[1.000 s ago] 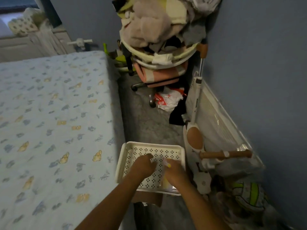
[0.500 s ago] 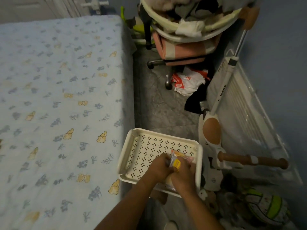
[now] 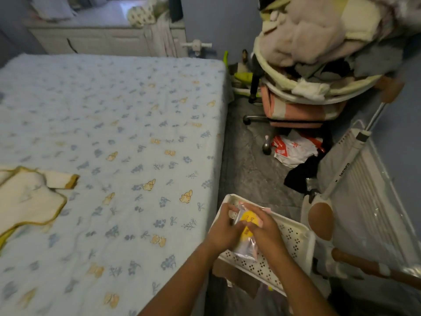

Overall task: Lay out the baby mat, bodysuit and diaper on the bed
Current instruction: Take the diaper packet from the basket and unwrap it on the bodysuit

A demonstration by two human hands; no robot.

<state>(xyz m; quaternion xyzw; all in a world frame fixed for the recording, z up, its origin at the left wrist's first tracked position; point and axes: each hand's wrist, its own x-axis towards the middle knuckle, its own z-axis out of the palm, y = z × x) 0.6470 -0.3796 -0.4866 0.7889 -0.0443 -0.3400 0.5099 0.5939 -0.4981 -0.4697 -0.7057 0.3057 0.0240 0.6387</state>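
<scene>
Presently, the bed (image 3: 114, 133) is carrying the mat, with the bodysuit (image 3: 27, 199) lying flat at its left edge. You are holding the wrapped diaper (image 3: 247, 233) over the white tray (image 3: 293, 242), left hand (image 3: 224, 231) and right hand (image 3: 265, 231) both clamping it.

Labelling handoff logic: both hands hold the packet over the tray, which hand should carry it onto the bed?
Left, probably. The left hand already grips the wrapped packet on the side nearer the bed, which lies to the person's left. The right hand would have to reach across the body from over the tray.
</scene>
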